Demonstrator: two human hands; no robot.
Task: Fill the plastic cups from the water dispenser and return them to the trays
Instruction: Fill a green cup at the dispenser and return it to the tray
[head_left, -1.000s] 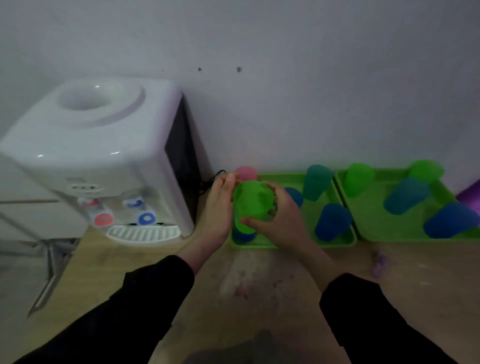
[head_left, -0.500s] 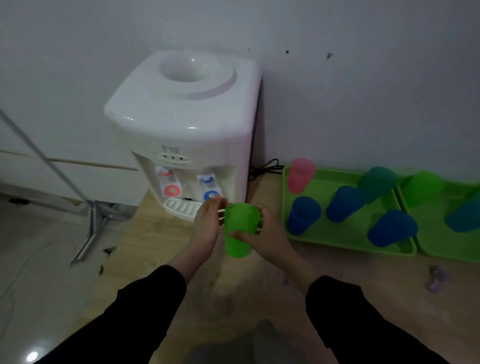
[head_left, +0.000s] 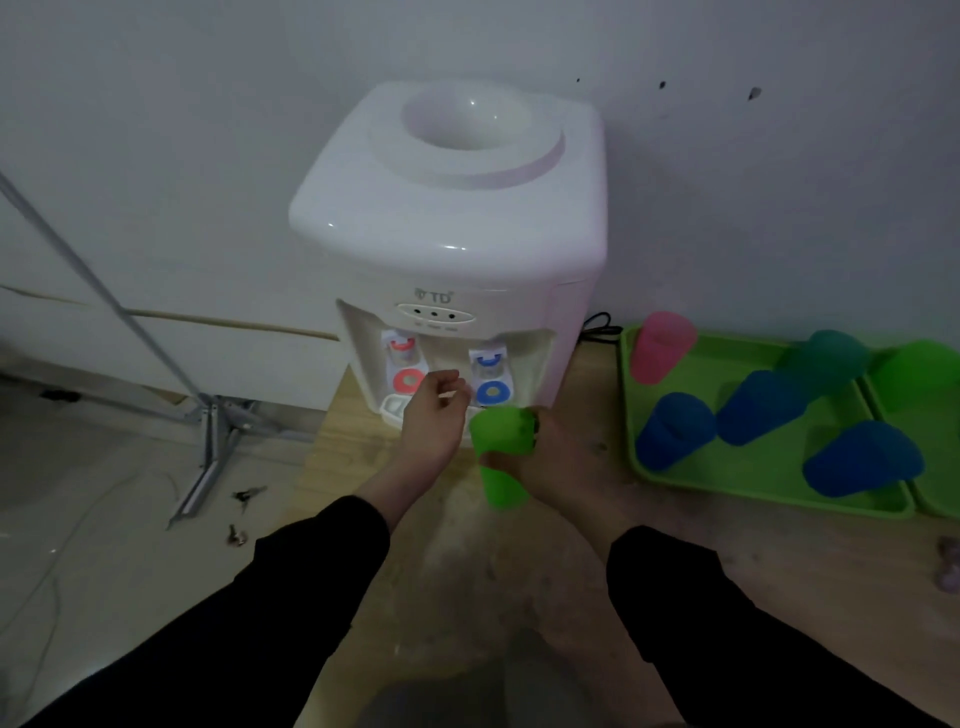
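My right hand is wrapped round the green cup — thumb across its near side, fingers curled behind its rim — and holds it upright, mouth up, above the bench just in front of the dispenser, below its blue tap. My left hand is just beside the cup on the left, not touching it, empty, fingers loosely curled and a little apart, reaching toward the space between the red tap and the blue one. Both forearms come in from the bench's near edge in black sleeves. The dispenser's front panel reads "TD". The other cups lie on the green tray at the bench's far right — a pink cup in its far left corner.
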